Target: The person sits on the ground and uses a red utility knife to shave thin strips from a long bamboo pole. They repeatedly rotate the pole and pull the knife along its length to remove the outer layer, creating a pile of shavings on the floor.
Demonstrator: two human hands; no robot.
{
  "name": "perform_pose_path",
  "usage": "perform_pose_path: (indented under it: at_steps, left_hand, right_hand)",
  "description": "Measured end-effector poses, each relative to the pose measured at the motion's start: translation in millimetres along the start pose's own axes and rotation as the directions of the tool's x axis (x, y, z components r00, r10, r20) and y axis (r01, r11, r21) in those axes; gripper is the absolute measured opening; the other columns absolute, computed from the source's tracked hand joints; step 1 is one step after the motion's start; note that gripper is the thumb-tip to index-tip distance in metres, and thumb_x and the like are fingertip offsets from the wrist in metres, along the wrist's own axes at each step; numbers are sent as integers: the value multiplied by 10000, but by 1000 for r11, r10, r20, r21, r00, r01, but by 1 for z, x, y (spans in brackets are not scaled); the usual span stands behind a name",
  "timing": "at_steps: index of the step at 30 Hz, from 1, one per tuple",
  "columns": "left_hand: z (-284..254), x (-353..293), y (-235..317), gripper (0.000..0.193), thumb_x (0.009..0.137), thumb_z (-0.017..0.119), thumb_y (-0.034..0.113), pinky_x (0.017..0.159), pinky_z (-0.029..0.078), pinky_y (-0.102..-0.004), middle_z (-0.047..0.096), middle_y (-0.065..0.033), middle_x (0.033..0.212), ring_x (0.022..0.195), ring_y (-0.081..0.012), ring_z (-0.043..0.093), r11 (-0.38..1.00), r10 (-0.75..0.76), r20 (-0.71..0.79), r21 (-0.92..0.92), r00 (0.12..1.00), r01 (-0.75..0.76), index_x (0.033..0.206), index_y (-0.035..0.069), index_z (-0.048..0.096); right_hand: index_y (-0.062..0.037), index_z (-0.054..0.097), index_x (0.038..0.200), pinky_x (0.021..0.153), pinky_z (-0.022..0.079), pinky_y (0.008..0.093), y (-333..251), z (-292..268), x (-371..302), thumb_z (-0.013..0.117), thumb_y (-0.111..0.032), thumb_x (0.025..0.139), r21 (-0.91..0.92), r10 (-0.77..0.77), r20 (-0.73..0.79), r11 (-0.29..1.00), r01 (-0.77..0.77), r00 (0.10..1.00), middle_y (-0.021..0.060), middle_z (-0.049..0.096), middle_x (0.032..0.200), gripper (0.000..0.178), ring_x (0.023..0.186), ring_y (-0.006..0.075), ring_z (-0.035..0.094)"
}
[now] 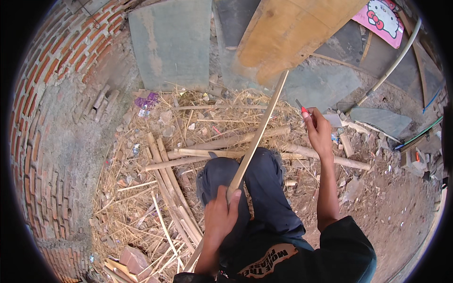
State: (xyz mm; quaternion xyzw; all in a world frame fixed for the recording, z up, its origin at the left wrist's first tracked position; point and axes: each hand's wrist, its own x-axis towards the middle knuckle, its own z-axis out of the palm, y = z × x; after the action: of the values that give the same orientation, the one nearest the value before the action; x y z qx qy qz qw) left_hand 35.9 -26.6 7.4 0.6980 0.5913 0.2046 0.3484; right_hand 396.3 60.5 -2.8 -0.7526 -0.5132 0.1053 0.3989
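My left hand is wrapped round a long, pale bamboo strip low over my lap. The strip slants up and away to the right across my knees, and its lower end passes under my left forearm. Out to the right, clear of the strip, my right hand is closed on a small knife. A bit of red and a thin dark blade pointing away to the upper left show past the thumb; my fingers hide the rest.
Several bamboo poles lie left of my knees, with others beyond them. Shavings and rubble cover the ground. A brick wall stands left. Ahead are grey sheets, a brown board and a bent pipe.
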Motion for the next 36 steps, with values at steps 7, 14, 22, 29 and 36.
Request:
perform_pose_path:
  at_steps: [7, 14, 22, 29, 36]
  left_hand:
    - [1, 17, 22, 379, 1140, 564, 399, 698, 506, -625, 690, -305, 781, 775, -558, 686, 997, 55, 38, -48, 998, -53, 1141, 20, 554]
    - [5, 18, 27, 391, 1137, 572, 398, 669, 514, -619, 696, -304, 787, 762, -542, 699, 997, 79, 46, 6, 996, -79, 1161, 10, 526]
    - [10, 18, 26, 377, 1099, 663, 379, 639, 523, -579, 694, -263, 747, 714, -506, 708, 991, 108, -93, -73, 990, -115, 1180, 24, 564]
    - [1, 19, 34, 371, 989, 844, 339, 533, 500, -422, 689, -158, 695, 532, -322, 672, 969, 106, -195, -200, 975, -145, 1106, 32, 671]
    - [3, 19, 32, 380, 972, 866, 319, 512, 501, -414, 684, -174, 692, 528, -319, 680, 958, 151, -235, -205, 960, -201, 1087, 25, 654]
  right_hand:
    - [-36, 767, 1134, 657, 563, 361, -53, 28, -86, 838, -245, 960, 324, -451, 14, 847, 422, 893, 111, 753, 876, 282, 715, 279, 728]
    - [-57, 796, 1106, 574, 541, 335, -72, 30, -112, 892, -202, 885, 300, -557, 131, 811, 502, 820, 105, 747, 890, 281, 665, 232, 707]
    - [-84, 812, 1092, 576, 565, 345, -71, 43, -119, 902, -216, 880, 371, -546, 90, 794, 481, 833, 49, 758, 878, 266, 658, 234, 727]
    - [-82, 817, 1081, 585, 571, 340, -77, 35, -114, 902, -206, 873, 393, -534, 97, 796, 461, 840, 58, 762, 881, 256, 682, 238, 741]
    - [-109, 827, 1081, 558, 549, 343, -79, 34, -114, 907, -208, 859, 393, -566, 100, 778, 490, 818, 38, 745, 852, 255, 642, 233, 712]
